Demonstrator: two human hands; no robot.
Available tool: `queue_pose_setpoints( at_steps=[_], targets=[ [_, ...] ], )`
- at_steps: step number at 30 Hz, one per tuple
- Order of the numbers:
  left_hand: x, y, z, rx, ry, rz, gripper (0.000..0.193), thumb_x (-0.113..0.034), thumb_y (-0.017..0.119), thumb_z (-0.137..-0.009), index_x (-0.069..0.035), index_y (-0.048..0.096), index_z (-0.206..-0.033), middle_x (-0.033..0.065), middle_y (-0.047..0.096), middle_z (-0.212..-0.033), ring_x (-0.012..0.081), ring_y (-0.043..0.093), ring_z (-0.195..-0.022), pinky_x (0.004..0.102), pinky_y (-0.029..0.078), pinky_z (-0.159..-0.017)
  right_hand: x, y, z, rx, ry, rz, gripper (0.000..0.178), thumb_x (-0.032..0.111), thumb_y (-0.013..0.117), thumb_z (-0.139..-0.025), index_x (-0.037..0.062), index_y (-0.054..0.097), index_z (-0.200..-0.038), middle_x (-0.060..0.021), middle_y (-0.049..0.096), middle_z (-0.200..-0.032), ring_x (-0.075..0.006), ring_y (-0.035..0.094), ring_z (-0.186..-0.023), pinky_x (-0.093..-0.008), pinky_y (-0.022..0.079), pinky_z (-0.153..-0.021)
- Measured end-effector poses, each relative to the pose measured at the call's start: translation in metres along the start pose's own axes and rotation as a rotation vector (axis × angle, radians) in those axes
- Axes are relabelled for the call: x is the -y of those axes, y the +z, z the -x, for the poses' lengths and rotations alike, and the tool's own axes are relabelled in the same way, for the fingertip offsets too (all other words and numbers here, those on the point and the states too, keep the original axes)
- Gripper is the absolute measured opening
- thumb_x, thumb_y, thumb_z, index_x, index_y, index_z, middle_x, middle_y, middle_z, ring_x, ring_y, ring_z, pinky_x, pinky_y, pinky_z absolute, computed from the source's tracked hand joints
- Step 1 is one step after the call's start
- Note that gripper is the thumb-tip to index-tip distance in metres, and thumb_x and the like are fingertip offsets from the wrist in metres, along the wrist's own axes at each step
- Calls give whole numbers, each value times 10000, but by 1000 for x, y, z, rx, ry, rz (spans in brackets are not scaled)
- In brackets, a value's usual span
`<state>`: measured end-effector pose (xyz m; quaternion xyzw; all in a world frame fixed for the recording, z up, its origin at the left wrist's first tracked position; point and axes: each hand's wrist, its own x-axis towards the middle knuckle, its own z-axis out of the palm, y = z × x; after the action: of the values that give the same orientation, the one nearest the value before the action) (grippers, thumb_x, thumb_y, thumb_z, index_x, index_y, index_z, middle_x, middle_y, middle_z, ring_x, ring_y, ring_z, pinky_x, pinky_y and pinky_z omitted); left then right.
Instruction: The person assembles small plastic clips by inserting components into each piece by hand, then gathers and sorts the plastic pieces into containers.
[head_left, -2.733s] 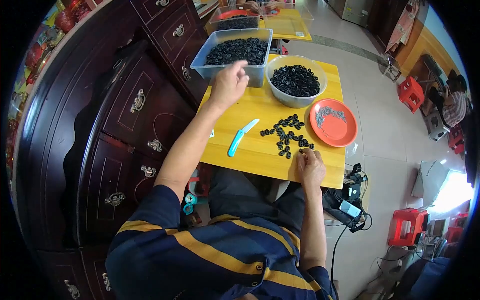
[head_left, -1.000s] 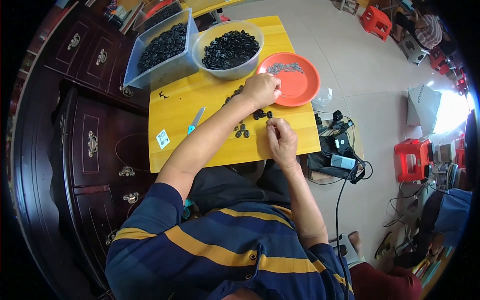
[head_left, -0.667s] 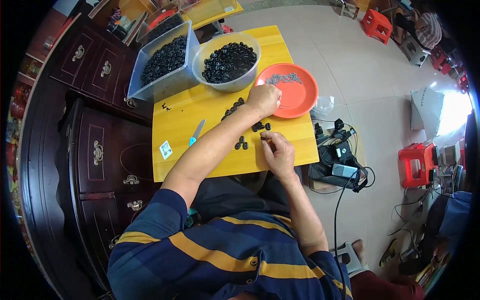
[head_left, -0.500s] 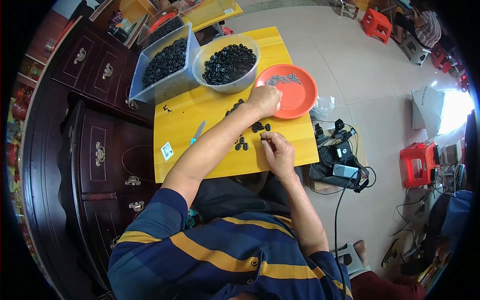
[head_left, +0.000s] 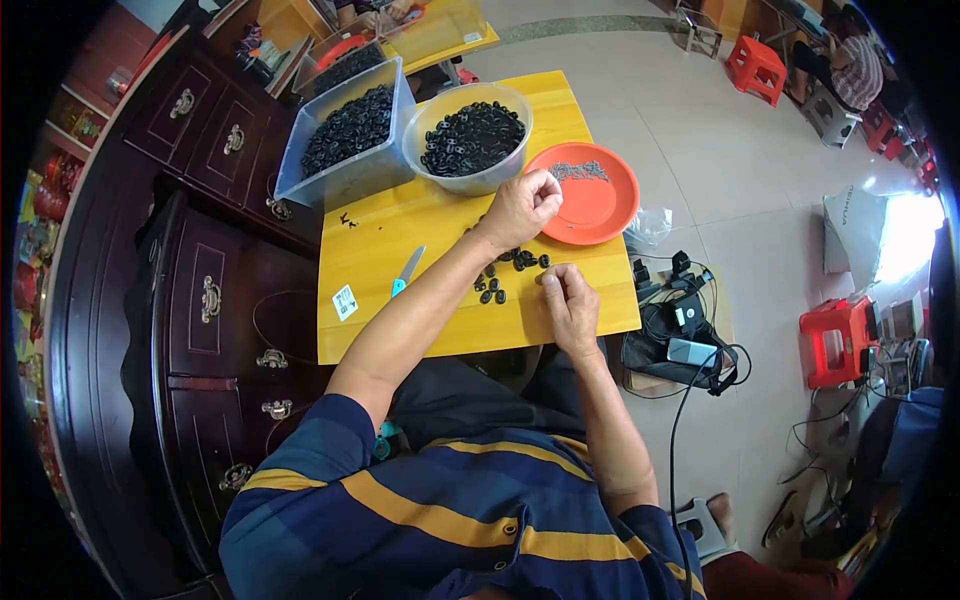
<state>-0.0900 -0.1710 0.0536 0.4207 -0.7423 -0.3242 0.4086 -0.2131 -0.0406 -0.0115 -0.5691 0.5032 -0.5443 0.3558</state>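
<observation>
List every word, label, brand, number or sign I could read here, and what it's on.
Large white package, right: grey lettering shows, but I won't copy it out.
White rectangular sticker on the yellow wooden table: print too small to read.
Small white label on the clear plastic box, top: too small to read.

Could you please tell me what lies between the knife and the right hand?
In the head view, the left forearm crosses beside the knife, then come small black pieces, then bare yellow tabletop before the right hand.
</observation>
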Motion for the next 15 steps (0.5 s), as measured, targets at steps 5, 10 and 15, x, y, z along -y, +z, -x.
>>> queue_pose_setpoints(
  at_steps=[5, 10, 15],
  targets=[
    [-24, -6, 40, 119, -119, -30, 75, -92, 639, -854, -23, 611, -858, 48, 624, -691, 101, 605, -641, 284, 488, -592, 1, -2, -2, 10, 222, -354, 123, 151, 606, -975, 31, 625, -960, 10, 627, -742, -49, 530, -598, -228, 437, -529],
    [-35, -20, 82, 126, 39, -145, 150, -92, 643, -862, -48, 571, -987, 96, 640, -731, 231, 663, -681, 347, 513, -629, 13, -12, -1, 127, 407, -552, 137, 161, 608, -980, 35, 641, -1020, -2, 651, -825, -43, 521, -635, -196, 416, -569],
    [-44, -38, 110, 264, 157, -349, 248, -122, 653, -868, -90, 546, -1089, 128, 665, -845, 317, 686, -802, 416, 538, -673, 23, -16, 7, 368, 507, -486, 181, 230, 635, -972, 53, 648, -937, 26, 622, -771, -40, 527, -635, -187, 417, -574]
  ],
)
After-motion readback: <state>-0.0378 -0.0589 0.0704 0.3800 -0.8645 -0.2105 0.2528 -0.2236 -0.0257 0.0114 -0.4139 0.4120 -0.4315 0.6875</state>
